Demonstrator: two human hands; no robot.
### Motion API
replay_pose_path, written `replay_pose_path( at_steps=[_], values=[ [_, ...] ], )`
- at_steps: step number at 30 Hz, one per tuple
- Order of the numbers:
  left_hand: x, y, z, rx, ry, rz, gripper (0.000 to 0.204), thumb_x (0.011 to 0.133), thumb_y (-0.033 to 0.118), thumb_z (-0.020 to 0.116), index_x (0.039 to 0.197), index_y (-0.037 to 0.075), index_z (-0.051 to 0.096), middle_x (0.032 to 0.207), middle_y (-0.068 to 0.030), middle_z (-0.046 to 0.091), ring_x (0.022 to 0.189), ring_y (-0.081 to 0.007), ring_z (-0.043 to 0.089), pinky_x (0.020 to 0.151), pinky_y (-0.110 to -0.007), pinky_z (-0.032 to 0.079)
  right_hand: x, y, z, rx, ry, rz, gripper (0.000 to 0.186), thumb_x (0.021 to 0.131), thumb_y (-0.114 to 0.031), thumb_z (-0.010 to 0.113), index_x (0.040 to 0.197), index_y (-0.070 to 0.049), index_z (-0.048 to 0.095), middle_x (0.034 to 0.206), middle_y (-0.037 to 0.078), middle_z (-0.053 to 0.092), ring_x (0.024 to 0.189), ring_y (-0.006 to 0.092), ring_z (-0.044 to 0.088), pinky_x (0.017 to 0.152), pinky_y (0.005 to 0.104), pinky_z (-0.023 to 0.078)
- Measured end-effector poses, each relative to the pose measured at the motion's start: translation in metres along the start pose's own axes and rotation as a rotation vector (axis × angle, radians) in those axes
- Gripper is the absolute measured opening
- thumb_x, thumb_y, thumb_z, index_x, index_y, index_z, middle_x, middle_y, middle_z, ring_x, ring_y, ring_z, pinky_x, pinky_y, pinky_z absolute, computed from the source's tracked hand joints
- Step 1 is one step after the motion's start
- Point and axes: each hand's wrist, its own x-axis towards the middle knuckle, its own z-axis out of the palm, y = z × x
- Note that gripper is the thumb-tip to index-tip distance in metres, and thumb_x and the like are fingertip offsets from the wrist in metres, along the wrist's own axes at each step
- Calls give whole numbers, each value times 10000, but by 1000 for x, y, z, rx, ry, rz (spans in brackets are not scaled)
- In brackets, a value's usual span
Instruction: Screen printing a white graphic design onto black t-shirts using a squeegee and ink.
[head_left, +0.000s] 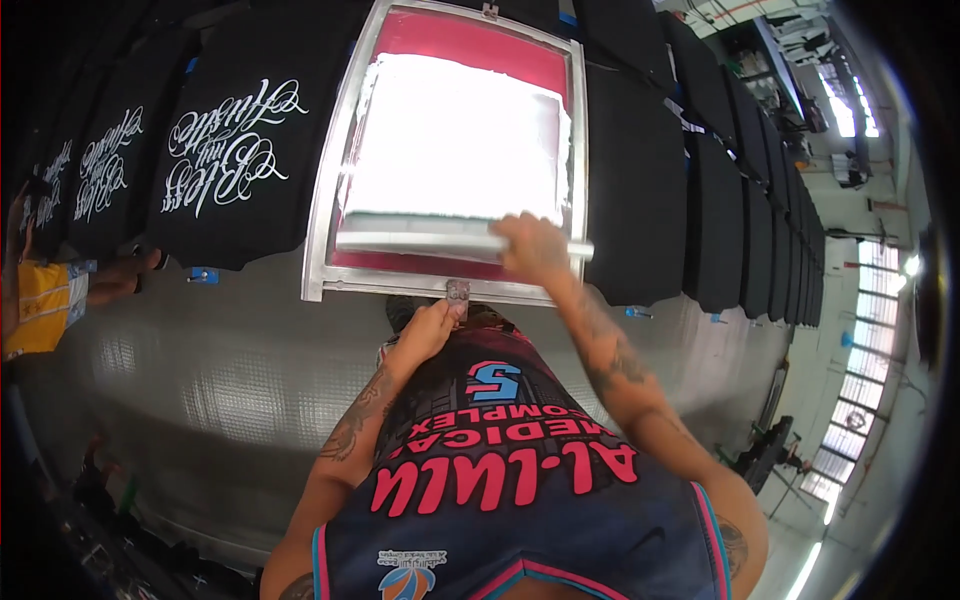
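A screen-printing frame point(325, 220) with metal edges lies in front of me. Thick white ink point(455, 140) covers most of its red mesh point(465, 40). My right hand point(532, 247), slightly blurred, is closed around a long squeegee point(415, 240). The squeegee spans the frame's near end, just below the ink, and its right tip overlaps the side rail. At the middle of the near rail, my left hand point(430, 330) has its fingers closed on a small metal clamp point(458, 291). Whatever lies beneath the screen is hidden.
Black shirts with white script point(230, 145) lie in a row at left; plain black shirts point(635, 190) run along the right. Another person's arm point(125, 278) and yellow clothing point(40, 310) show at far left. Grey floor point(230, 370) lies below.
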Motion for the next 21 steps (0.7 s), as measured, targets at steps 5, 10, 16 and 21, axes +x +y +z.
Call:
replay_pose_path(
  at_steps=[5, 10, 16, 21],
  values=[
    [-1, -7, 2, 285, -57, -57, 443, 1013, 376, 518, 1064, -29, 689, 983, -291, 691, 963, -483, 655, 863, -538, 510, -61, -49, 13, -7, 219, -8, 393, 645, -45, 674, 1025, -141, 702, 923, 15, 693, 832, 231, 618, 720, 399, 456],
    [0, 74, -74, 415, -208, -214, 508, 982, 436, 570, 925, -48, 710, 958, -295, 696, 950, -453, 677, 846, -541, 513, -31, -14, -22, 155, 124, 276, 304, 802, -199, 733, 1101, -145, 723, 982, 84, 736, 924, 301, 694, 812, 437, 522],
    [14, 32, -190, 642, 809, 17, 407, 957, 353, 651, 1173, 15, 584, 1171, -205, 579, 1110, -390, 549, 903, -479, 465, 7, 90, -65, 705, 18, 715, 465, 829, -264, 731, 1092, 111, 647, 898, 250, 712, 856, 322, 734, 786, 422, 569],
    [30, -51, -205, 160, 524, -283, 815, 1044, 619, 278, 1146, -100, 646, 1113, -387, 636, 1121, -550, 580, 985, -510, 457, -13, 158, -6, 1485, 230, 1000, 381, 815, -183, 737, 1097, 65, 668, 957, 168, 710, 825, 282, 715, 784, 403, 592]
  ],
)
